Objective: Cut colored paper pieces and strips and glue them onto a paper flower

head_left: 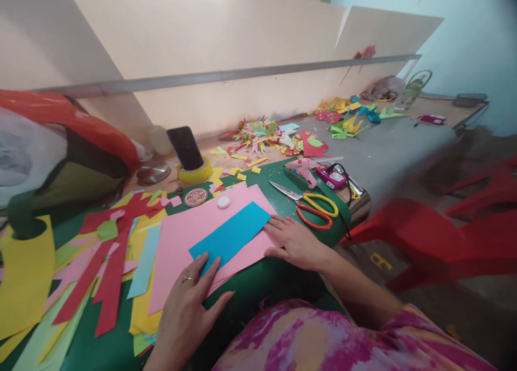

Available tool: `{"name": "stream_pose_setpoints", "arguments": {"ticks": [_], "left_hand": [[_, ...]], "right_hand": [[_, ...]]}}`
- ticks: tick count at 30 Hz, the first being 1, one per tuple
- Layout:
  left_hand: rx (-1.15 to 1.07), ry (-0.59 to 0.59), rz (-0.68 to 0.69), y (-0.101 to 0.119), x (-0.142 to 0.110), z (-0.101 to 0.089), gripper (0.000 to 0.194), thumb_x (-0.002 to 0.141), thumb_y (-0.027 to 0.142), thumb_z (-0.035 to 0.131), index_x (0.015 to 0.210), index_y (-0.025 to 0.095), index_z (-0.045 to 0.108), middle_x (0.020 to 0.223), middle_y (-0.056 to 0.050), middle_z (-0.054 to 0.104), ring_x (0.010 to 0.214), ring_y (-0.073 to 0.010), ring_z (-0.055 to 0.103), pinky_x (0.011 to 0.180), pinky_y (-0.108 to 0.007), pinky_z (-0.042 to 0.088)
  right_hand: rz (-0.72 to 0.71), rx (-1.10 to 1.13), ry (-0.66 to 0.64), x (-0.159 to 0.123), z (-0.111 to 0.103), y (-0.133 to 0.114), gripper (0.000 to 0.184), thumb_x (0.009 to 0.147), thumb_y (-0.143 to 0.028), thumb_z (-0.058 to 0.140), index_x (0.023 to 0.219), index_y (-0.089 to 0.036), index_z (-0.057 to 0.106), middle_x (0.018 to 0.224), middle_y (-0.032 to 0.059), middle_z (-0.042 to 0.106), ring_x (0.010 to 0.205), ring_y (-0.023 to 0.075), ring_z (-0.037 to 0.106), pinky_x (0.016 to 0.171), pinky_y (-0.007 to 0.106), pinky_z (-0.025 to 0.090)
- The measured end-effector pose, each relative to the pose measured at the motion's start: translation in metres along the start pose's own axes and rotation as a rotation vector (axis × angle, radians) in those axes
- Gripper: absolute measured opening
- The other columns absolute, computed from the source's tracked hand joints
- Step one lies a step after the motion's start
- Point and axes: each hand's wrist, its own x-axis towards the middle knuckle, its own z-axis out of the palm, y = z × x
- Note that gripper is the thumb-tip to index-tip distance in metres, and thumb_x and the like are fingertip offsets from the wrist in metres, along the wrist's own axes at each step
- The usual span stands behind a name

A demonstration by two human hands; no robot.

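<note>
So there's this person at a messy craft table, both bare hands down low and well apart from each other. Left hand [188,298], the one with a ring on it, has its fingertips resting on the near left corner of a blue paper rectangle [232,233], thumb spread out to the side. Right hand [297,243] lies pretty flat, fingertips at the far right end of that same blue piece. Neither one's clamped on anything. So the blue paper is basically slanted between the two hands, on top of some pink sheets [173,258].

Just past the right hand there are scissors [300,197] with red and yellow handles, blades apart a little, then a pink glue gun [305,170] further out. Beyond the blue paper, between the hands, a small white disc [223,202] sits on the pink. Farther ahead of the left hand, a phone [186,147] is propped at a yellow tape roll [196,172]. Left of the left hand it's all paper strips, red ones [109,290] on top, over a green cover [91,341].
</note>
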Motion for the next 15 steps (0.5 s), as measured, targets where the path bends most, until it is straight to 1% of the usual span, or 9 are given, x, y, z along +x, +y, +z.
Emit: {"name": "stream_pose_setpoints", "arguments": {"ticks": [2, 4, 5, 8, 9, 10, 12, 13, 15], "left_hand": [[0.004, 0.012, 0.003, 0.0, 0.0, -0.001, 0.052, 0.093, 0.055, 0.047, 0.126, 0.02, 0.064, 0.125, -0.017, 0.063, 0.112, -0.0317, 0.062, 0.089, -0.045, 0.056], [-0.005, 0.016, -0.002, 0.001, 0.001, 0.0, 0.047, 0.095, 0.051, 0.044, 0.124, 0.02, 0.065, 0.123, -0.016, 0.064, 0.111, -0.0305, 0.062, 0.089, -0.044, 0.056], [-0.015, 0.014, -0.005, 0.001, 0.001, 0.0, 0.044, 0.096, 0.048, 0.044, 0.124, 0.02, 0.065, 0.122, -0.016, 0.064, 0.111, -0.0297, 0.062, 0.09, -0.044, 0.055], [-0.058, -0.003, -0.03, 0.002, 0.001, 0.001, 0.042, 0.097, 0.045, 0.043, 0.122, 0.021, 0.065, 0.12, -0.014, 0.065, 0.11, -0.0285, 0.062, 0.092, -0.043, 0.054], [-0.064, -0.009, -0.046, 0.001, 0.0, 0.0, 0.042, 0.096, 0.047, 0.044, 0.123, 0.021, 0.065, 0.121, -0.015, 0.065, 0.111, -0.029, 0.062, 0.092, -0.044, 0.053], [-0.061, -0.014, -0.063, -0.002, -0.001, -0.001, 0.044, 0.094, 0.049, 0.047, 0.125, 0.022, 0.063, 0.123, -0.015, 0.064, 0.113, -0.0303, 0.061, 0.094, -0.045, 0.052], [-0.01, -0.023, -0.126, -0.01, -0.003, -0.009, 0.055, 0.087, 0.055, 0.055, 0.132, 0.023, 0.058, 0.134, -0.018, 0.057, 0.123, -0.0355, 0.054, 0.099, -0.052, 0.047], [0.039, -0.032, -0.184, -0.016, -0.005, -0.014, 0.066, 0.082, 0.059, 0.059, 0.136, 0.022, 0.053, 0.141, -0.02, 0.051, 0.13, -0.0393, 0.048, 0.101, -0.056, 0.043], [0.15, -0.081, -0.352, -0.029, -0.009, -0.025, 0.089, 0.071, 0.067, 0.064, 0.143, 0.019, 0.045, 0.151, -0.024, 0.037, 0.138, -0.047, 0.034, 0.103, -0.063, 0.036]], "right_hand": [[0.013, 0.008, -0.041, -0.001, -0.003, 0.001, 0.077, 0.086, -0.065, 0.055, 0.144, -0.016, 0.047, 0.148, 0.0189, 0.047, 0.139, 0.0366, 0.04, 0.109, 0.059, 0.036], [0.013, 0.02, -0.063, -0.003, -0.005, 0.003, 0.087, 0.079, -0.067, 0.062, 0.146, -0.015, 0.044, 0.15, 0.0195, 0.044, 0.14, 0.0383, 0.038, 0.11, 0.061, 0.035], [0.012, 0.028, -0.061, -0.004, -0.005, 0.004, 0.087, 0.078, -0.066, 0.064, 0.146, -0.016, 0.045, 0.15, 0.0188, 0.044, 0.14, 0.0382, 0.038, 0.11, 0.06, 0.035], [0.027, 0.045, -0.015, -0.009, -0.001, 0.01, 0.073, 0.084, -0.058, 0.064, 0.143, -0.018, 0.049, 0.149, 0.0172, 0.046, 0.14, 0.0366, 0.038, 0.111, 0.057, 0.035], [0.036, 0.051, 0.001, -0.01, 0.001, 0.013, 0.074, 0.083, -0.058, 0.065, 0.142, -0.017, 0.051, 0.149, 0.0182, 0.046, 0.141, 0.0371, 0.037, 0.112, 0.056, 0.034], [0.043, 0.06, 0.013, -0.012, 0.003, 0.016, 0.078, 0.08, -0.06, 0.067, 0.142, -0.016, 0.051, 0.15, 0.0198, 0.044, 0.142, 0.0378, 0.035, 0.113, 0.057, 0.033], [0.057, 0.085, 0.034, -0.014, 0.008, 0.021, 0.092, 0.071, -0.066, 0.072, 0.144, -0.016, 0.047, 0.153, 0.0227, 0.038, 0.143, 0.0387, 0.031, 0.112, 0.058, 0.032], [0.068, 0.096, 0.045, -0.015, 0.01, 0.023, 0.098, 0.068, -0.068, 0.073, 0.146, -0.017, 0.044, 0.154, 0.0236, 0.035, 0.144, 0.0391, 0.03, 0.112, 0.059, 0.032], [0.102, 0.101, 0.057, -0.015, 0.012, 0.025, 0.108, 0.063, -0.069, 0.075, 0.15, -0.018, 0.037, 0.156, 0.0249, 0.03, 0.144, 0.0406, 0.028, 0.111, 0.062, 0.031]]}}
